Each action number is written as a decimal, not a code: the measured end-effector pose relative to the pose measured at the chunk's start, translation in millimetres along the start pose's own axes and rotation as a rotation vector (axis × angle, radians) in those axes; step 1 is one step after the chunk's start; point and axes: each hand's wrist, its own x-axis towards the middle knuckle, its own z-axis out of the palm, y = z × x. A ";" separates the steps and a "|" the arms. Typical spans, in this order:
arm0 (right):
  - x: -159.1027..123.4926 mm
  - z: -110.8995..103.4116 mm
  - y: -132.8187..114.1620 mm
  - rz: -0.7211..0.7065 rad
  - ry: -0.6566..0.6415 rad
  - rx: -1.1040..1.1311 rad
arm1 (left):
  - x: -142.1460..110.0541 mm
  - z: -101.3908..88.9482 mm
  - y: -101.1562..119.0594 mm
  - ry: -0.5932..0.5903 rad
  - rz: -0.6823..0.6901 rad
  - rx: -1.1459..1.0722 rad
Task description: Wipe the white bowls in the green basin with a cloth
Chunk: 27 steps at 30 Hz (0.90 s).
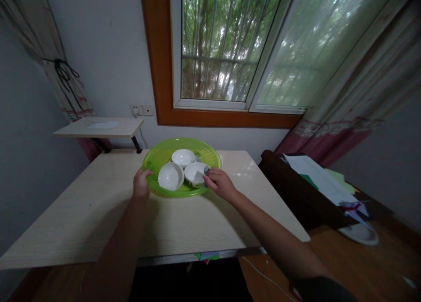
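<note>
A round, see-through green plastic basin (pixel 204 149) is at the far side of the pale table, by the wall. Three white bowls sit close together in it: a back bowl (pixel 183 156), a left bowl (pixel 170 177) and a right bowl (pixel 194 174). My left hand (pixel 141 182) is closed around the basin's left rim, thumb over the edge. On the right edge, my right hand (pixel 219 182) is closed, its fingertips reaching inside beside the right bowl. A small grey patch shows at those fingertips; I cannot make out what it is.
Under both arms stretches the pale wooden table (pixel 184 225). A small raised shelf (pixel 101 126) with paper on it stands at the back left. Right of the table, a dark brown piece of furniture (pixel 289 185) bears papers (pixel 315 174). A barred window (pixel 226 47) is ahead.
</note>
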 end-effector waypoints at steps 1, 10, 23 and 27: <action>-0.7 1.4 -4.2 -0.012 -0.008 0.017 | 0.9 -0.5 -0.8 0.003 -0.002 0.004; -24.6 -8.3 -4.7 -0.034 -0.008 0.135 | -6.1 5.0 6.2 0.019 -0.015 0.006; -18.5 -21.4 89.1 0.134 0.018 -0.042 | -5.8 1.6 5.7 0.018 0.006 0.008; 1.4 -19.8 108.5 0.149 -0.155 -0.166 | -6.4 2.2 8.7 0.011 -0.019 -0.008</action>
